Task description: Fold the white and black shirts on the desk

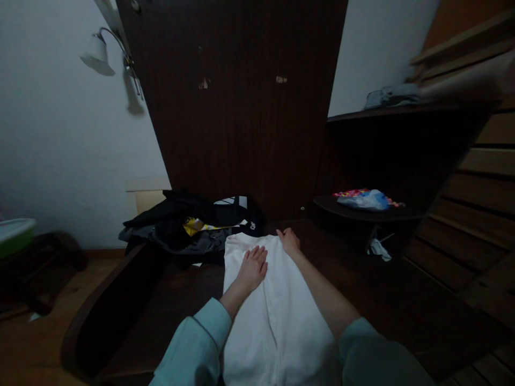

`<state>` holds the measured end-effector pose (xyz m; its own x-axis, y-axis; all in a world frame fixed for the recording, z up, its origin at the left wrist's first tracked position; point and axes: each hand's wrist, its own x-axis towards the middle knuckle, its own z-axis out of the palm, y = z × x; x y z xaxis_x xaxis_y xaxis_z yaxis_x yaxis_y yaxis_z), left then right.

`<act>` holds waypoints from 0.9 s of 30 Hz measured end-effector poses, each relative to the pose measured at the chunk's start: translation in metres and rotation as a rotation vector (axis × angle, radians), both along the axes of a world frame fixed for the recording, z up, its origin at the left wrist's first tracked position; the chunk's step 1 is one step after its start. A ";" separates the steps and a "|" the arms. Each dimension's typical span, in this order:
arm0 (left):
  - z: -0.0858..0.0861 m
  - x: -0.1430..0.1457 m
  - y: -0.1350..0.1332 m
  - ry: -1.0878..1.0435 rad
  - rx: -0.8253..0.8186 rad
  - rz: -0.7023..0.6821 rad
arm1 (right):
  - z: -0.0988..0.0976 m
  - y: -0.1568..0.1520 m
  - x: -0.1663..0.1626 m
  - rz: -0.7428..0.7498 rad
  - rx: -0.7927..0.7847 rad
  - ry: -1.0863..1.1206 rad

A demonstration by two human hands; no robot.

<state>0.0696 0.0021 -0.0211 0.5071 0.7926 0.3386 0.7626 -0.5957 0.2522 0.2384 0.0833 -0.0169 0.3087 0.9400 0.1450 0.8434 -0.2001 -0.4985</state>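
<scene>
A white garment (277,316) lies lengthwise on the dark wooden surface, its far edge away from me and its near end running out of the bottom of the view. It has a long crease down the middle, and its exact kind is not clear. My left hand (253,268) rests flat on its upper part with the fingers stretched out. At the far right corner, my right hand (288,242) has its fingers curled over the garment's edge. Just beyond the far left edge lies a heap of dark clothes (181,217) with yellow and white prints.
A dark wooden panel (241,118) stands behind the surface. To the right, a corner shelf (406,213) carries a plastic bag (368,200); folded cloth (392,95) lies above. A raised wooden side (100,311) borders the left. A green basin (16,238) and wall lamp (97,55) are farther left.
</scene>
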 end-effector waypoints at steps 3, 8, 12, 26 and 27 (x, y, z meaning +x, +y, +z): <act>0.011 -0.009 0.002 -0.154 0.079 -0.047 | 0.004 0.000 0.004 0.039 -0.025 0.036; 0.043 -0.054 0.005 -0.347 0.086 0.423 | 0.015 -0.008 0.024 0.212 -0.143 0.098; 0.050 -0.089 0.014 -0.099 -0.265 0.648 | 0.020 -0.017 0.030 0.311 -0.216 0.182; 0.058 -0.059 0.019 -0.387 -0.349 0.360 | 0.046 -0.065 -0.001 0.389 0.155 0.406; 0.065 -0.058 0.018 -0.374 -0.271 0.357 | 0.053 -0.067 -0.001 0.402 0.227 0.358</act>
<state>0.0119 0.0204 0.0434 0.0770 0.9758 0.2049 0.7340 -0.1946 0.6507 0.2379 0.0164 0.0364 0.0008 0.9511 0.3088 0.6021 0.2461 -0.7595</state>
